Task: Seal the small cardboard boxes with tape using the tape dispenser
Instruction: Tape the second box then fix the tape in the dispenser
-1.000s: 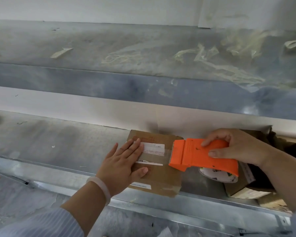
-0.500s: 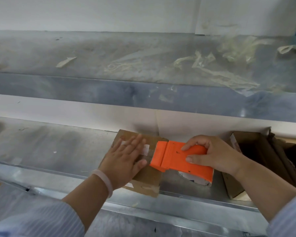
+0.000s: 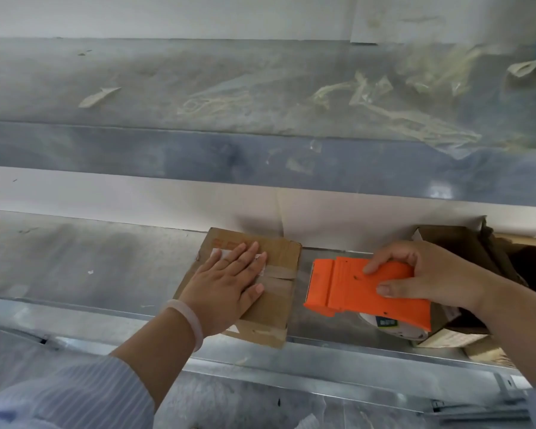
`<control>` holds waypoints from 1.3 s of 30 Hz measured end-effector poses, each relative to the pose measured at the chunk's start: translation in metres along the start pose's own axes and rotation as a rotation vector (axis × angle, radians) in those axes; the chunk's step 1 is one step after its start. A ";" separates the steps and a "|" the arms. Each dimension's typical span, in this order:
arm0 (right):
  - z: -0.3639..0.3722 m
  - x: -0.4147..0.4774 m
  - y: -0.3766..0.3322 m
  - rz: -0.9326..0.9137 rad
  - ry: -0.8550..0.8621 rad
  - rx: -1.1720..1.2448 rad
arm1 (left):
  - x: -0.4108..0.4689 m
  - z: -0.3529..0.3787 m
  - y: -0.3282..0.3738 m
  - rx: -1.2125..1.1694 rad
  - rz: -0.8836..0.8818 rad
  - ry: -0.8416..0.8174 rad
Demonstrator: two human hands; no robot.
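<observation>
My left hand (image 3: 226, 284) lies flat, fingers straight, pressing the box (image 3: 280, 253); my right hand (image 3: 430, 274) grips the tape dispenser (image 3: 359, 292), just right of the box, mouth facing it, not touching.

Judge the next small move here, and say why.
Probably slide the left hand rightward, smoothing the tape strip toward the right edge of the small box. The hand lies flat on the strip's left part, and the right hand holds the orange dispenser clear of the box.
</observation>
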State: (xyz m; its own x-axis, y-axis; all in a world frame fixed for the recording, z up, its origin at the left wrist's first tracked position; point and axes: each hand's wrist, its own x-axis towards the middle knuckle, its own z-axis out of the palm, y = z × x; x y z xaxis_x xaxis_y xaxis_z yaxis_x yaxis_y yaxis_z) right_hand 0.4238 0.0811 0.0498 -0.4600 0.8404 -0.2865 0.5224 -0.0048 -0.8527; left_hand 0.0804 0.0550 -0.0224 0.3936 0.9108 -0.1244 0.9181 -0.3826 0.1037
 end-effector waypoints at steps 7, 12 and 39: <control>-0.015 -0.017 -0.005 0.057 -0.021 -0.067 | 0.000 0.000 0.000 0.033 -0.013 -0.024; -0.001 -0.014 -0.012 0.083 -0.013 -0.155 | 0.000 0.000 0.000 0.038 -0.013 -0.029; 0.053 0.040 -0.046 0.088 0.049 -0.469 | 0.002 -0.002 0.003 0.043 -0.005 -0.048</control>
State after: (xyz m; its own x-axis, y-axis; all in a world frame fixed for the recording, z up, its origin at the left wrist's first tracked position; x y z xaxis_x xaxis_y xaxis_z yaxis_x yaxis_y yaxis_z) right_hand 0.3431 0.0857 0.0547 -0.3708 0.8723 -0.3187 0.8309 0.1583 -0.5334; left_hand 0.0840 0.0558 -0.0200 0.3900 0.9046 -0.1720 0.9207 -0.3855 0.0603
